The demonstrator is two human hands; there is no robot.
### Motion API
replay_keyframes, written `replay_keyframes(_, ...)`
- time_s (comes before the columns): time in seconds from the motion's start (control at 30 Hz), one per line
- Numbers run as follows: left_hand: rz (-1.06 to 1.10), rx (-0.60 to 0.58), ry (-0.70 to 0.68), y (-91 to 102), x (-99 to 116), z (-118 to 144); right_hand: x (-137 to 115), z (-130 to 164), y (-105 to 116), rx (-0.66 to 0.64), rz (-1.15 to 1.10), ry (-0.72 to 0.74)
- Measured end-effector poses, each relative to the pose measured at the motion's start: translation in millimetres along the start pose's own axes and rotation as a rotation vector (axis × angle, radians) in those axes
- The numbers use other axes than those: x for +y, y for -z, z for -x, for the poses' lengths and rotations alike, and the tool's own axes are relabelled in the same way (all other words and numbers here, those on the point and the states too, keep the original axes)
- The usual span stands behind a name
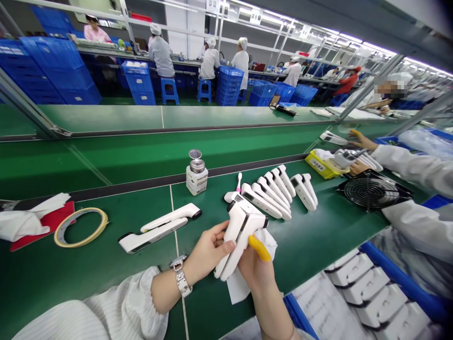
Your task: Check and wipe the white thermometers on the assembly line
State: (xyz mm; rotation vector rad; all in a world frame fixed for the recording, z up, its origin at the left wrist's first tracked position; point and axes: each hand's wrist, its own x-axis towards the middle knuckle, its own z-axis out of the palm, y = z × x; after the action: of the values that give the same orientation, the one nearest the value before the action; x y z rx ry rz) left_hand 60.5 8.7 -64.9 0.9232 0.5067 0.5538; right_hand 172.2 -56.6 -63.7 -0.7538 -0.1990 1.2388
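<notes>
White plastic fills my view: my left hand (207, 250) and right hand (255, 267) both grip one handheld device (238, 236) at centre. Two more devices (159, 228) lie at ten o'clock; roughly nine in a row (276, 191) at one o'clock; one dispenser bottle (197, 174) beyond.

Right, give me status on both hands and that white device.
Left hand and right hand both gripping the white device, cloth beneath. Row of devices lies beyond, apart.
</notes>
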Motion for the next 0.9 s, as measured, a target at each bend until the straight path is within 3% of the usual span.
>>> replay_keyframes(0.37, -0.046, 0.136, -0.056, -1.1, 1.7, -1.3, 3.4, -1.5, 3.8, 0.045, -0.042, 0.0)
replay_keyframes(0.9, 0.026, -0.004, -0.028, 10.2, 8.0, 7.1, 0.9, -0.6, 5.6, -0.08, -0.056, -0.087)
